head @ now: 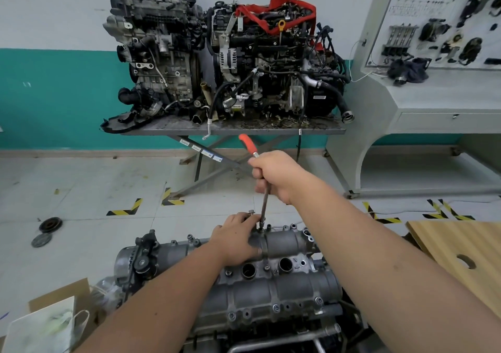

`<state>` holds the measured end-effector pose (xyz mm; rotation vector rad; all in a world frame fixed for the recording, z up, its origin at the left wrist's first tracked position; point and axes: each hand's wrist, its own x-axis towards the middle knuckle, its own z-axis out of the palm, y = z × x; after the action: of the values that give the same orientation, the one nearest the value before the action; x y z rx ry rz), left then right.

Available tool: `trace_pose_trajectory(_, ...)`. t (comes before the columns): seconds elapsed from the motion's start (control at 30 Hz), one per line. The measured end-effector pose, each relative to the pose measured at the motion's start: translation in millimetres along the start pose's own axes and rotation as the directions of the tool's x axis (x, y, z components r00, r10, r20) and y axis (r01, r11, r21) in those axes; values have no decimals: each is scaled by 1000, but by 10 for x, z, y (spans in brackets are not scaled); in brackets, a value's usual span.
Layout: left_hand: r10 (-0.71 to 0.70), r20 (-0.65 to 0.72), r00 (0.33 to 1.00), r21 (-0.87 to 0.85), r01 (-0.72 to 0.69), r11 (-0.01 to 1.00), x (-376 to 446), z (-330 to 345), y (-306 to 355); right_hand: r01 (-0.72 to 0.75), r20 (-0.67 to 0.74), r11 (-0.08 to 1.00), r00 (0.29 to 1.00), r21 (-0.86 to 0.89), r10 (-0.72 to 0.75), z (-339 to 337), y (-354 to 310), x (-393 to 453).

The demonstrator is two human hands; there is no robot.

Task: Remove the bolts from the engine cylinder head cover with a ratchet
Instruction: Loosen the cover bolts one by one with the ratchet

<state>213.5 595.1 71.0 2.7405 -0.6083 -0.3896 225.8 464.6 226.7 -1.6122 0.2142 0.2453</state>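
The grey cylinder head cover [284,287] lies low in the middle of the view, with several bolts along its edges. My right hand [276,175] grips the ratchet [248,142], whose orange handle sticks up past my fist. Its long extension bar [264,206] runs down to a socket set on a bolt [260,229] at the cover's far edge. My left hand [235,237] rests on the far side of the cover beside the socket and pinches a loose bolt [251,212] in its fingertips.
Two engines [222,54] stand on a metal lift table [233,129] against the wall ahead. A grey training bench [433,103] is at the right, a wooden board [461,247] at the near right, cardboard and a bag [46,323] at the near left. A pulley [50,224] lies on the floor.
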Motion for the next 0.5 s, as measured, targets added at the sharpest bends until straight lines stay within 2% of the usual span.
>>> trace_pose_trajectory(0.07, 5, -7, 1000, -10, -5, 1000, -2, -1, -1, -40, -59, 979, 997, 198, 53, 52, 44, 30)
trace_pose_trajectory(0.17, 14, -21, 1000, -4, -14, 1000, 1, 4, 1, -36, -93, 978, 994, 206, 56, 139, 72, 34)
trace_pose_trajectory(0.37, 9, -12, 1000, 3, -9, 1000, 9, 0, 5, -78, 77, 897, 996, 436, 49, -31, 103, -30)
trace_pose_trajectory(0.5, 10, -20, 1000, 9, -10, 1000, 14, 11, 2, -91, 164, 856, 986, 508, 8, -99, 172, -60)
